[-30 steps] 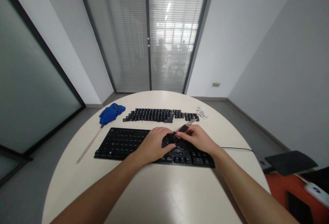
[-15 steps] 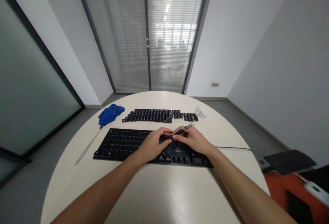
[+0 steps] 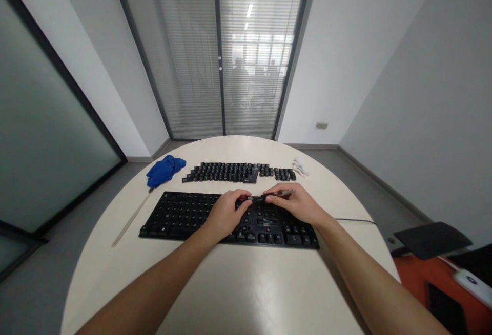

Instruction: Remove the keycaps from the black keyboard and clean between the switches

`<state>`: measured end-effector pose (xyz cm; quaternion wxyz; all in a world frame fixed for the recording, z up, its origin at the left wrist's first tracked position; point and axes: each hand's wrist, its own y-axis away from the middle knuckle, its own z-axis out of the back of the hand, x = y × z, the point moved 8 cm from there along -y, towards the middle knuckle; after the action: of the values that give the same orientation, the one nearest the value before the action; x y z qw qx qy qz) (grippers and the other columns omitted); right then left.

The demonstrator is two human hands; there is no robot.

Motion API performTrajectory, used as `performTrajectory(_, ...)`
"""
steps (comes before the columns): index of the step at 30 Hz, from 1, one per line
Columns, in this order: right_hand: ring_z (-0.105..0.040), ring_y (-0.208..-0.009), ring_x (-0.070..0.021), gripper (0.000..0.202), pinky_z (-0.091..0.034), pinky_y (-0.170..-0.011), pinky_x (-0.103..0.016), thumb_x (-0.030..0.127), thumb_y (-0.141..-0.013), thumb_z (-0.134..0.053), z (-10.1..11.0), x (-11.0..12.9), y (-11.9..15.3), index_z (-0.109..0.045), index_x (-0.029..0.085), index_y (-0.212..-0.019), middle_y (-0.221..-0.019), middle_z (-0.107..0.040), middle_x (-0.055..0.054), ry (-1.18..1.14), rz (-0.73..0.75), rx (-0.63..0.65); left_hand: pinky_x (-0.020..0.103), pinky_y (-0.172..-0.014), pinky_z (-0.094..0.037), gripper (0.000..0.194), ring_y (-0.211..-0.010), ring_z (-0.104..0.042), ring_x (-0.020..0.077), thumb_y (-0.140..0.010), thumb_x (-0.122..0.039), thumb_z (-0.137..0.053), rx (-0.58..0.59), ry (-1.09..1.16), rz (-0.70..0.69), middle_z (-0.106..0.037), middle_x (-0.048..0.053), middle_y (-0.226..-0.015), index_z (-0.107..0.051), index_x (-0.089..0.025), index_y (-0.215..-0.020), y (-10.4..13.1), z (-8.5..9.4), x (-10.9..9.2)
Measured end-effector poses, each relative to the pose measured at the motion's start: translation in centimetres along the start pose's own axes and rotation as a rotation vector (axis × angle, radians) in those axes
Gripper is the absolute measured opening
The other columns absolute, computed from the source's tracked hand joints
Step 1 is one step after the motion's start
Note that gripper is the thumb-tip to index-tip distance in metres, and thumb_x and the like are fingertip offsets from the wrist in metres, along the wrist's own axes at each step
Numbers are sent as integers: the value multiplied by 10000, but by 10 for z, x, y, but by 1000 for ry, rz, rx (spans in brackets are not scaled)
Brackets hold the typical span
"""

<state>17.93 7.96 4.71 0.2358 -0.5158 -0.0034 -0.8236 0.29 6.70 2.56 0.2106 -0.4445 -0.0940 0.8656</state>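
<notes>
A black keyboard (image 3: pixel 180 217) lies across the table, many of its key positions bare and several keycaps (image 3: pixel 294 239) still seated near its lower right. Above its right half, my right hand (image 3: pixel 294 203) is closed on a small slim tool (image 3: pixel 283 192) with a black grip and a metal end; its exact kind is unclear. My left hand (image 3: pixel 226 212) pinches close to the tool's other end, with something small and greyish at the fingertips that I cannot make out. The fingers of both hands nearly meet, just over the keyboard's upper edge.
Loose black keycaps (image 3: pixel 226 172) lie in rows beyond the keyboard. A blue cloth (image 3: pixel 165 171) and a thin stick-like brush (image 3: pixel 132 218) are on the left, a crumpled white tissue (image 3: pixel 300 167) at the far right. A cable (image 3: pixel 355 220) runs off the round table's (image 3: pixel 246 284) right edge.
The tool has swung from slanting up to the right to lying nearly level. My right hand has shifted slightly to the right, and the fingertips have moved a little apart.
</notes>
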Motion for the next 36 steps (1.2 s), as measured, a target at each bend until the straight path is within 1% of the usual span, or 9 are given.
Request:
performTrajectory(2, -698, -882, -225, 286, -547, -800, -337, 454, -818, -723, -1, 0, 0, -784, 201, -937, -936, -771, -68, 9, -2, 7, 390, -936, -500, 173, -985, -649, 227, -925, -245, -591, 15, -58, -23, -725, 61, -1037, -683, -191, -1060, 1, -1, -1)
performTrajectory(7, -711, -879, -234, 277, -546, -826, -344, 449, -820, -723, -2, 2, -1, -794, 208, -937, -945, -782, -65, 28, 16, -21, 400, -959, -490, 192, -1031, -629, 235, -958, -237, -529, 59, -159, -107, -714, 66, -1071, -673, -197, -1078, 3, -5, -8)
performTrajectory(16, -722, -901, -242, 293, -551, -837, -340, 447, -830, -718, -6, 3, 0, -796, 209, -982, -973, -788, -69, 18, 21, 45, 411, -961, -484, 260, -1030, -607, 241, -987, -172, -414, 101, -311, -173, -686, 89, -1076, -631, -172, -1129, 6, -11, -15)
performTrajectory(18, -723, -896, -242, 296, -552, -838, -343, 450, -832, -714, -6, 4, 0, -796, 209, -984, -973, -788, -70, 26, 24, 44, 412, -975, -477, 258, -1048, -602, 239, -985, -178, -416, 94, -284, -171, -682, 86, -1094, -628, -181, -1133, 6, -11, -15)
performTrajectory(22, -723, -890, -248, 298, -554, -835, -355, 453, -822, -723, -2, 5, 0, -798, 209, -975, -961, -789, -72, 49, 37, 32, 406, -998, -467, 230, -1074, -608, 229, -963, -199, -479, 112, -116, -138, -688, 70, -1126, -639, -198, -1128, 4, -9, -12)
performTrajectory(25, -723, -890, -248, 288, -554, -828, -355, 451, -814, -732, 0, 3, 0, -799, 212, -958, -950, -790, -68, 41, 31, 26, 387, -967, -484, 229, -1017, -629, 216, -940, -212, -528, 136, -5, -109, -701, 59, -1105, -659, -210, -1127, 2, -7, -10)
performTrajectory(28, -720, -850, -230, 273, -553, -794, -333, 437, -812, -740, 3, 1, 0, -798, 202, -937, -926, -788, -66, 31, 27, -1, 373, -927, -498, 240, -959, -637, 209, -910, -215, -576, 155, 23, -106, -709, 56, -1076, -668, -210, -1131, 2, -7, -10)
performTrajectory(32, -720, -848, -221, 271, -551, -788, -324, 424, -820, -737, 0, -1, 0, -794, 195, -953, -925, -787, -64, -3, 17, 15, 370, -899, -501, 226, -935, -643, 210, -922, -201, -551, 115, -38, -75, -718, 55, -1050, -669, -199, -1114, 3, -6, -10)
performTrajectory(36, -721, -912, -239, 277, -545, -833, -343, 428, -817, -740, -7, -1, 1, -792, 200, -966, -963, -788, -67, -32, 5, 50, 401, -884, -494, 213, -941, -636, 245, -946, -224, -524, 43, -216, -69, -715, 72, -1010, -664, -188, -1102, 5, -4, -11)
